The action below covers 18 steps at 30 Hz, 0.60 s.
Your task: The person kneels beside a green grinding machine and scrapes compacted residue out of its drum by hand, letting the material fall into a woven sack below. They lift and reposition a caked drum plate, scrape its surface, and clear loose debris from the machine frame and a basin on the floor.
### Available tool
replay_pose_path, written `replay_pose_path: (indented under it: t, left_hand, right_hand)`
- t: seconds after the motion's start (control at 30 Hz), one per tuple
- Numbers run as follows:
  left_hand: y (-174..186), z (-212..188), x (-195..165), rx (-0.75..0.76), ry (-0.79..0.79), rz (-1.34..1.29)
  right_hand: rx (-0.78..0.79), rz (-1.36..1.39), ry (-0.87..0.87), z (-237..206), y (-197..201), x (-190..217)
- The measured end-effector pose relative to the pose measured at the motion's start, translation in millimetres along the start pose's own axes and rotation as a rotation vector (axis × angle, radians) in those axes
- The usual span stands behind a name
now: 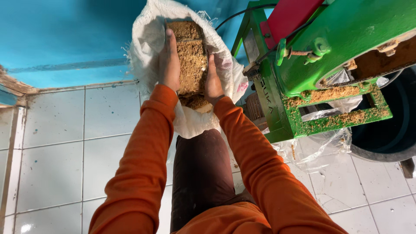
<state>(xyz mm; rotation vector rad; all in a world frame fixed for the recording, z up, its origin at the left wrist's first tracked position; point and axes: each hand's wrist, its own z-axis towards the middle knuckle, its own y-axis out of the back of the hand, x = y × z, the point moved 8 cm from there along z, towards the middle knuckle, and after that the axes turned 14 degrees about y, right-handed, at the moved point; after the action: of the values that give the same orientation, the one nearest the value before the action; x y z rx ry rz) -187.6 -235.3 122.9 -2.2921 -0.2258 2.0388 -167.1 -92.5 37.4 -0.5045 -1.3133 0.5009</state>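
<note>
Both hands up at the mouth of the sack (149,47), gripping a block (190,54) of brown, crumbly pressed material from either side. Left hand (169,60) flat against the block's left face, fingers together and extended along it. Right hand (213,78) pressed on the right face, fingers mostly hidden behind the block and sack cloth, so clamped by the palm at least; exact finger spread not visible. Block sitting half inside the sack opening, long axis pointing into it, lower end crumbling, with a loose clump (196,102) just below between the wrists. Sack white, woven, frayed rim, propped against the blue wall (65,34) and resting over the knee (199,164). Orange sleeves (143,164), dark trousers. To the right, green machine (329,52) with red top part, its frame ledges dusted with the same brown crumbs; clear plastic sheet (325,143) hanging under it, dark tub (390,130) beside it on the white tiled floor (52,151). Judgement on progress: block at the sack mouth, neither fully in nor fully out, both hands loaded. Cannot tell from this view how full the sack is or how much material sits deeper inside. Crumbs on the machine suggest material already run through it; amount left unclear.
</note>
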Motion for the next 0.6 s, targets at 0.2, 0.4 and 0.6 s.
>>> replay_pose_path:
  t: [0.2,0.4,0.6]
  left_hand:
    - [1.8,-35.4,28.1,0.027,0.094,0.115]
    - [6.0,-56.5,63.3,-0.116,0.184,0.349]
    - [7.0,-38.5,35.8,0.021,0.233,-0.113]
  right_hand:
    - [-0.067,-0.05,-0.081,-3.6,0.0,20.3]
    - [-0.039,-0.108,-0.113,-2.1,-0.7,23.0]
    - [0.147,-0.257,-0.072,-6.4,-1.2,16.8]
